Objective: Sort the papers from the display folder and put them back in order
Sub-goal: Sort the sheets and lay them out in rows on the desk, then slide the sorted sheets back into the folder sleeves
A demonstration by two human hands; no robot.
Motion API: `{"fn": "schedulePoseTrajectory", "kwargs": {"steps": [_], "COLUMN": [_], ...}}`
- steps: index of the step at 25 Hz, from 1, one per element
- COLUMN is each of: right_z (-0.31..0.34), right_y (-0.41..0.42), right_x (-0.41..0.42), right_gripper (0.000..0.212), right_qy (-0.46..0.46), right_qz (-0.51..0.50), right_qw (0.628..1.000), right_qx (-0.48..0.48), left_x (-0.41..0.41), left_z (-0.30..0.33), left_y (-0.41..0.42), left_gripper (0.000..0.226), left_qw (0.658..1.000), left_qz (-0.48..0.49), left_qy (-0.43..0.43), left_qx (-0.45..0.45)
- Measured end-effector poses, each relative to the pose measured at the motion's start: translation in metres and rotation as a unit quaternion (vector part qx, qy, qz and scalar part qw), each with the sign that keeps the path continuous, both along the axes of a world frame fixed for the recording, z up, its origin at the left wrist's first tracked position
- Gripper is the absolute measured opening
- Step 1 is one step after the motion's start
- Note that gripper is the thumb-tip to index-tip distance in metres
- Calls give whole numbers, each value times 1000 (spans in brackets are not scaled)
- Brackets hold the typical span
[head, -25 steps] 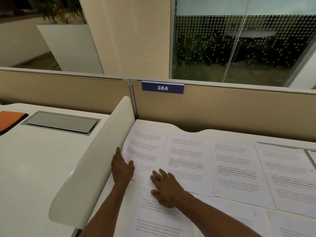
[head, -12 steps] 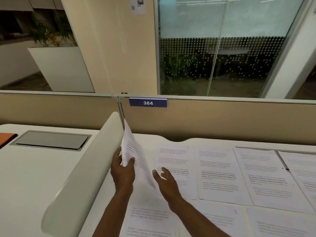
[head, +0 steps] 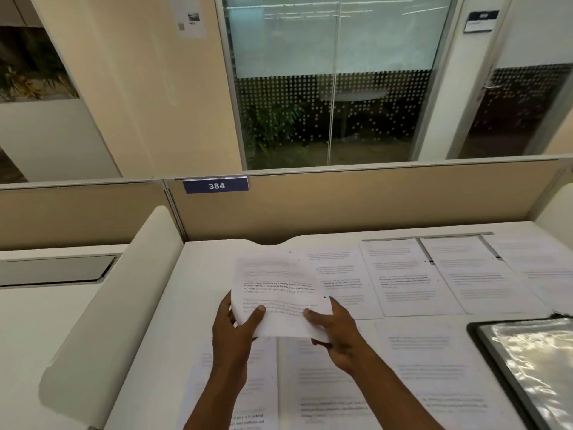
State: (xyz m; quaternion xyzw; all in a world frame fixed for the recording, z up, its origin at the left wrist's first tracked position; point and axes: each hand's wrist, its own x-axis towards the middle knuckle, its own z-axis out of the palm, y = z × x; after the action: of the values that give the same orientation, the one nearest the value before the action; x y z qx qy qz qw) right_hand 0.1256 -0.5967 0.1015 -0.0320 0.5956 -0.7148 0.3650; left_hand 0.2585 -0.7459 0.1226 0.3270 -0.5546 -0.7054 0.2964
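Note:
I hold one printed sheet up above the desk, facing me. My left hand grips its lower left edge with the thumb on top. My right hand grips its lower right edge. Several other printed pages lie flat on the white desk: a far row to the right of the held sheet and a near row under my forearms. The open display folder, with shiny clear sleeves and a dark edge, lies at the right edge of the desk.
A curved white divider runs along the left side of the desk. A tan partition with a "384" label closes the back. A grey cable hatch sits in the neighbouring desk on the left.
The leftmost far sheet lay flat under my hands, then my left hand lifted it. Now both hands hold it up in front of me, and the view has swung right to show the folder.

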Motion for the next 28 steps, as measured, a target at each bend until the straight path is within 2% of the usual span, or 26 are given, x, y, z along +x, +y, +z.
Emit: {"fn": "schedulePoseTrajectory", "kwargs": {"steps": [3,8,11,14,16,20,22,25,27,28], "right_z": [-4,-27,-34,-44,-49,-48,-47,-50,-57,-65], "right_y": [66,173,233,285,316,376,403,426,439,447], "right_x": [4,16,25,27,26,27,30,29,22,18], "right_gripper": [50,59,59,60,55,37,38,39,37,34], "right_qy": [34,13,-7,-21,-41,-157,-168,-137,-40,43], "right_qz": [-1,8,22,39,7,-110,-115,-68,-72,-97], "right_qw": [999,997,995,991,992,981,979,988,986,966], "right_qx": [24,70,97,124,119,-16,-33,26,147,237], "left_x": [2,-14,-26,-36,-40,-51,-56,-62,-66,-67], "left_z": [-10,-48,-68,-83,-91,-106,-113,-120,-123,-123], "left_y": [32,79,122,170,204,265,291,316,324,325], "left_gripper": [33,46,32,37,40,47,49,54,57,58], "left_qw": [992,957,954,955,959,967,970,972,974,972], "left_qz": [-97,-215,-215,-200,-188,-153,-142,-127,-102,-91], "left_qy": [-65,-167,-186,-200,-199,-188,-188,-196,-204,-213], "left_qx": [53,99,92,87,72,73,63,12,-17,-34]}}
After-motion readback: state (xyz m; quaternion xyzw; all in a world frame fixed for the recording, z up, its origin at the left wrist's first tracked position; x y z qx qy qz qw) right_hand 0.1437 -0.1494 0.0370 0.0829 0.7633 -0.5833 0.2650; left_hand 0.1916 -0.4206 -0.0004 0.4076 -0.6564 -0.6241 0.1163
